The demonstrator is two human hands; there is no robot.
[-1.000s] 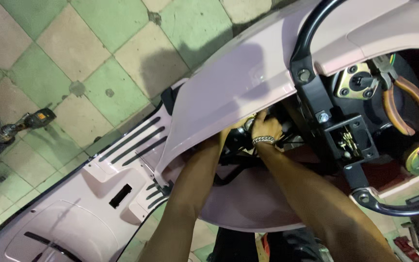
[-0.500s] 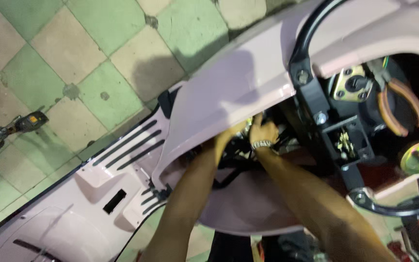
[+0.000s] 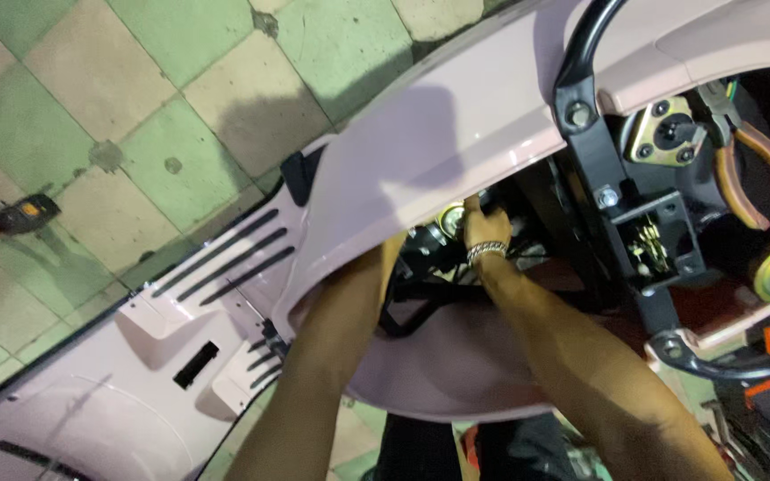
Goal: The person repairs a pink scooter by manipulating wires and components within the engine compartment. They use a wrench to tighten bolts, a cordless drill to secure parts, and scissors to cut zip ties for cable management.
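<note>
Here, both forearms reach under the curved pink scooter body panel (image 3: 421, 169). The right hand (image 3: 485, 223), a metal bracelet (image 3: 487, 252) at its wrist, is closed around a small round metal fitting (image 3: 450, 217) just below the panel's edge. The left hand is hidden behind that edge, so its grip cannot be told. Right of the panel, a black frame bracket (image 3: 621, 200) stands beside orange-handled pliers (image 3: 759, 169). Far left of the panel, a cordless drill (image 3: 15, 216) lies on the tiled floor (image 3: 135, 98).
</note>
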